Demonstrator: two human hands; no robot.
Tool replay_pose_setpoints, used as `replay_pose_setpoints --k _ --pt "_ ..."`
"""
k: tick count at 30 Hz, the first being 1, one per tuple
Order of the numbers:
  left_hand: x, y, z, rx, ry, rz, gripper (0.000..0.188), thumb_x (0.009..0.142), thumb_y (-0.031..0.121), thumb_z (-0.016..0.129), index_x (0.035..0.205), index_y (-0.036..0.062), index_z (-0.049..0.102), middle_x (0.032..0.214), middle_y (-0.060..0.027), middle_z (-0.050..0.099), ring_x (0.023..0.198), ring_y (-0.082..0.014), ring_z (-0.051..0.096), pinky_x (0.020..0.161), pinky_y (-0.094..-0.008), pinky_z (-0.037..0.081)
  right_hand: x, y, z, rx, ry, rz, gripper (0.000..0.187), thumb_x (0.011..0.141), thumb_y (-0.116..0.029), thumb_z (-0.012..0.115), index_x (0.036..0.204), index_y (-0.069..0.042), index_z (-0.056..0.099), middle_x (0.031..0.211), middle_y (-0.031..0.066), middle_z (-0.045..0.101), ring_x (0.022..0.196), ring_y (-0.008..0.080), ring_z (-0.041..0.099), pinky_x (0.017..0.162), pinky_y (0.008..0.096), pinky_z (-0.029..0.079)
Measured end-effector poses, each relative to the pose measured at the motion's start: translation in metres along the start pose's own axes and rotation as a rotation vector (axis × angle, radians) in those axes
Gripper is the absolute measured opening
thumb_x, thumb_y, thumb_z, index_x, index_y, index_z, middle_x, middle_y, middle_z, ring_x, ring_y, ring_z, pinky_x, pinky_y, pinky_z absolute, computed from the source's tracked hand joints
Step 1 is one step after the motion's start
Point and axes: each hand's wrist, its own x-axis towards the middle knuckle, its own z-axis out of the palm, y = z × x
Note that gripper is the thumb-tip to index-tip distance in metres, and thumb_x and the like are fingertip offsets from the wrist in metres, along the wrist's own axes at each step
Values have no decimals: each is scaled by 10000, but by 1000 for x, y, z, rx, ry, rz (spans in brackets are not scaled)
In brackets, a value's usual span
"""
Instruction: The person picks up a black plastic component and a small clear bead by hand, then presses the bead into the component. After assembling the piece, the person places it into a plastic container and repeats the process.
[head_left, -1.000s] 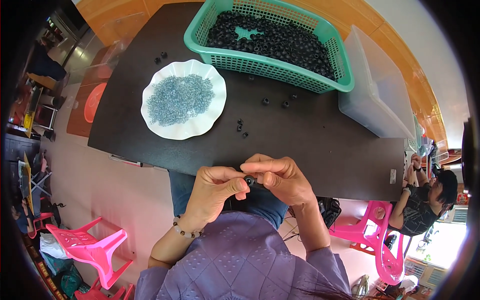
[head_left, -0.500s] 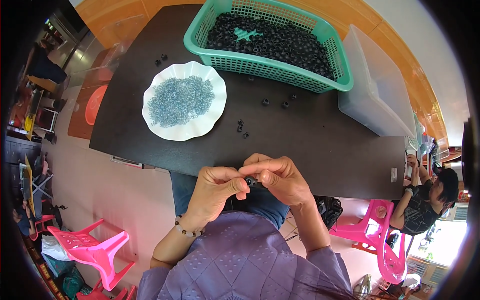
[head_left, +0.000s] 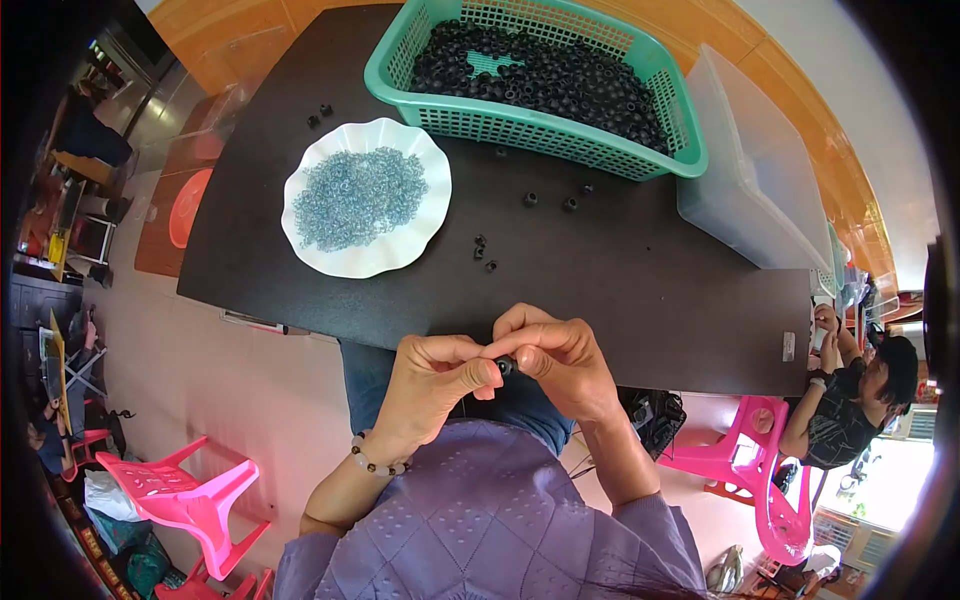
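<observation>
Between my hands, just off the near edge of the table, is a small black round piece point(head_left: 505, 367) with a hole in it. My left hand point(head_left: 428, 388) pinches it from the left with thumb and forefinger. From the other side, my right hand point(head_left: 572, 372) has its thumb and fingers closed on the same piece, partly covering it. Whether a smaller part is also between the fingers is hidden. Beyond my hands, several loose black pieces point(head_left: 480, 252) lie on the dark table point(head_left: 620, 310). A white scalloped plate point(head_left: 428, 222) holds a heap of tiny clear bluish rings point(head_left: 360, 197).
At the back, a green mesh basket point(head_left: 690, 140) holds many black pieces point(head_left: 560, 90). Right of it stands a clear plastic bin point(head_left: 750, 170). Pink chairs point(head_left: 190, 485) are on the floor at both sides. Another person point(head_left: 845, 410) sits at the far right.
My right hand has shifted very slightly to the left and its fingers have moved around the black piece. My left hand keeps its pinch in nearly the same place.
</observation>
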Motion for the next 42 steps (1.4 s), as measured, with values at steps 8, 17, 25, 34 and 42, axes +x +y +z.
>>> replay_pose_setpoints --k 8,17,25,34,42 --pt "2 -5 1 -58 8 34 153 825 127 717 844 -24 703 725 -72 658 619 -110 585 587 -227 484 0 1 2 6 28 2 294 892 -252 634 1014 8 696 936 64 556 827 127 494 749 246 400" --pt "3 -5 -1 -114 18 63 162 831 141 714 846 -19 694 737 -74 667 616 -113 582 583 -227 474 6 -9 2 158 -72 74 429 893 -353 621 1126 7 652 1020 74 576 848 111 487 776 241 381" --pt "7 -1 -3 -208 43 -56 145 864 149 685 906 10 682 747 -41 663 628 -74 579 583 -195 471 9 -11 1 -152 -14 -63 388 771 -39 729 1152 -41 650 984 15 563 814 92 500 777 238 427" --pt "16 5 -5 -146 25 -74 123 895 138 627 893 23 670 705 3 621 606 -32 533 550 -157 409 22 -22 3 -560 20 -157 279 759 -38 738 1030 -43 676 913 33 588 787 117 519 742 255 446" --pt "26 16 4 129 101 42 188 927 151 574 826 10 647 717 -14 600 611 -48 511 589 -197 424 27 -53 -8 -737 70 -284 228 725 -15 727 942 -42 662 889 44 580 801 138 543 742 269 447"
